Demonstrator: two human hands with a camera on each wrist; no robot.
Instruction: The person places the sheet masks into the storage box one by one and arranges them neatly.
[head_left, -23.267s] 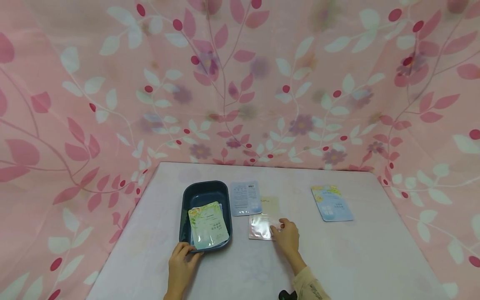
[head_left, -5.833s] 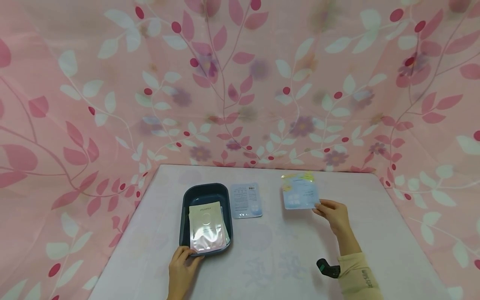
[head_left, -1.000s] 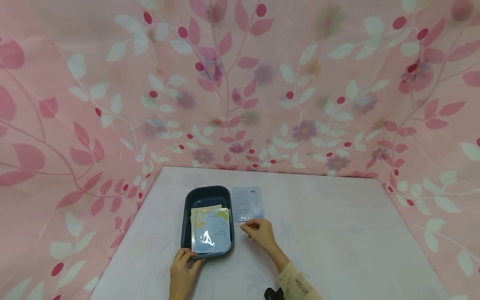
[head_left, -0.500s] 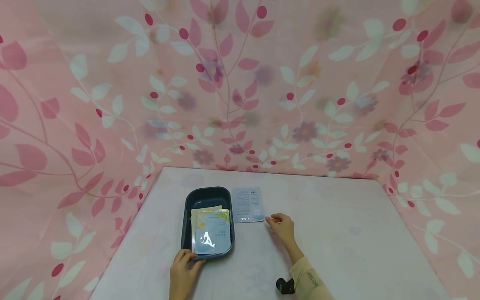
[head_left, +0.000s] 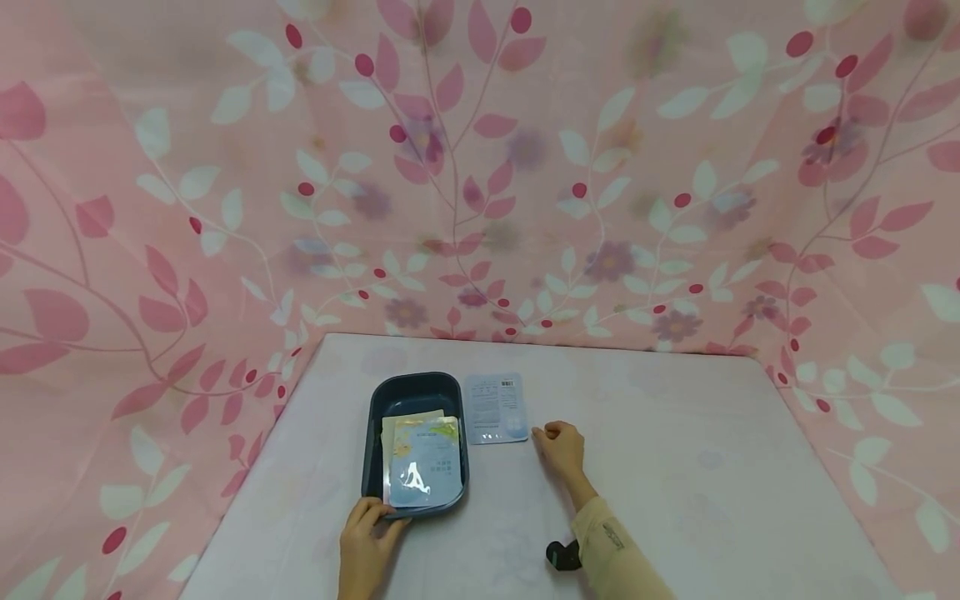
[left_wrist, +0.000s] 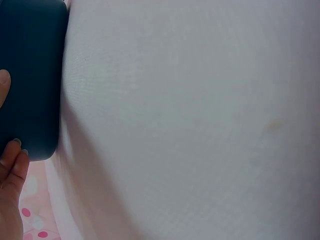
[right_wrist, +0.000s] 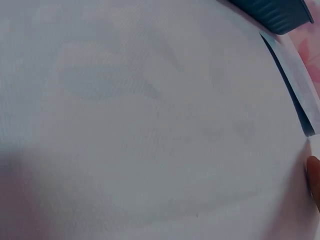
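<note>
My left hand (head_left: 365, 537) holds the near left corner of a dark blue tray (head_left: 414, 383), fingers on its rim. In the left wrist view, fingertips and thumb touch the outside of the tray (left_wrist: 35, 75). Inside it, a blue and yellow sheet mask packet (head_left: 426, 467) lies over a pale gold one (head_left: 387, 454). A light blue packet (head_left: 497, 408), printed side with barcode up, lies flat just right of the tray. My right hand (head_left: 562, 450) is beside this packet's near right corner, fingers loosely bent, seemingly holding nothing. The right wrist view shows one fingertip near the packet's edge (right_wrist: 287, 80).
A white cloth covers the table (head_left: 675, 467), reaching back to a pink floral curtain (head_left: 480, 167). A black device (head_left: 562, 556) is worn at my right wrist. The tray's ribbed outer wall (right_wrist: 272, 15) shows at the top of the right wrist view.
Earlier, the gold packet and then the blue and yellow one went from the table into the tray. Over the last second my right hand moved rightward to the remaining packet's corner. Left hand stayed.
</note>
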